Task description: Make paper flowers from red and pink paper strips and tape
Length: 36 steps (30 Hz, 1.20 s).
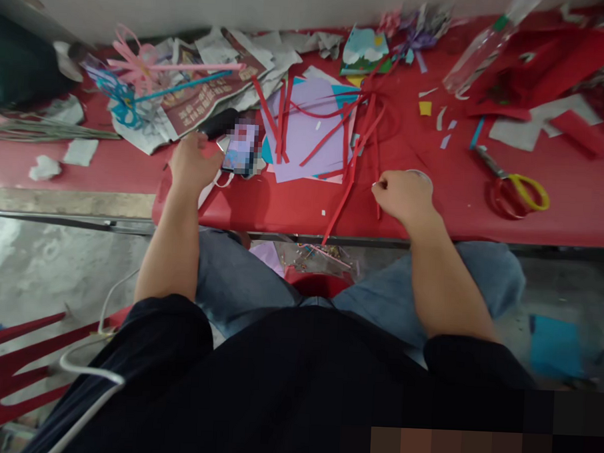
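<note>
My left hand [192, 163] rests at the table's front left, thumb and fingers apart, beside a smartphone [239, 147] whose lit screen is partly blurred out. A black elongated object [219, 124] lies just beyond its fingers. Closed in a pinch, my right hand [402, 196] is low over the table; a tiny pale bit shows at its fingertips, too small to name. Behind that hand the rim of a pale round object [426, 179] peeks out. Between both hands, narrow red strips [352, 168] lie tangled across lavender paper sheets [310, 143].
Yellow-handled scissors [526, 191] lie to the right, below a clear plastic bottle [477, 57]. Crumpled newspaper [197, 105] and pink and blue ribbon flowers [139, 66] crowd the back left. Green stems [46, 132] lie farther left. A red plastic chair [26, 348] stands at lower left.
</note>
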{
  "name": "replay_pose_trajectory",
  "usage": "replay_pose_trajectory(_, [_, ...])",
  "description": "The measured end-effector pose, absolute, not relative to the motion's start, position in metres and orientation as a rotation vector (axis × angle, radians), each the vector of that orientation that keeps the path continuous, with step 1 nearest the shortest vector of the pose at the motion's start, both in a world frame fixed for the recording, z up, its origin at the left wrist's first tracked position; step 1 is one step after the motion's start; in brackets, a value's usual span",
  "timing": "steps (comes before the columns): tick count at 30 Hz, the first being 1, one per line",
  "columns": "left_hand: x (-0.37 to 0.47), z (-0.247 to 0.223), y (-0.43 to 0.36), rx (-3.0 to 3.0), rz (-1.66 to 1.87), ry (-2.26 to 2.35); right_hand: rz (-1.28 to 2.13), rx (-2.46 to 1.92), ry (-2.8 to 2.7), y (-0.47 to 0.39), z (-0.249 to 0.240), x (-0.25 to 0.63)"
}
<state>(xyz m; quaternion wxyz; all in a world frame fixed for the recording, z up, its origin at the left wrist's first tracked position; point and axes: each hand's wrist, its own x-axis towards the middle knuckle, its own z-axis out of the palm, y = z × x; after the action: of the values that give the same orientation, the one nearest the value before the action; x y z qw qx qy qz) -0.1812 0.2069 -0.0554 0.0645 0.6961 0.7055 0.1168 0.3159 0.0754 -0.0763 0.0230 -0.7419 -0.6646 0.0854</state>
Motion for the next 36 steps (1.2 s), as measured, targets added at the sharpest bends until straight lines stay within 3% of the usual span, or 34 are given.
replay_pose_trajectory(5, [-0.189,-0.044,0.199,1.904,0.618,2.260,0.363,-2.172,-1.904,0.072,-0.077,0.312])
replay_pose_trajectory(17, [-0.168,-0.058,0.180,1.946,0.629,2.019,0.325,-2.477,-1.665,0.120,-0.090,0.300])
replay_pose_trajectory(28, [-0.149,-0.048,0.166,1.907,0.712,1.921,0.448,-1.803,-1.299,0.095,-0.094,0.320])
replay_pose_trajectory(36, [-0.142,-0.056,0.168,1.961,0.646,1.948,0.566,-1.463,-1.179,0.064,-0.070,0.296])
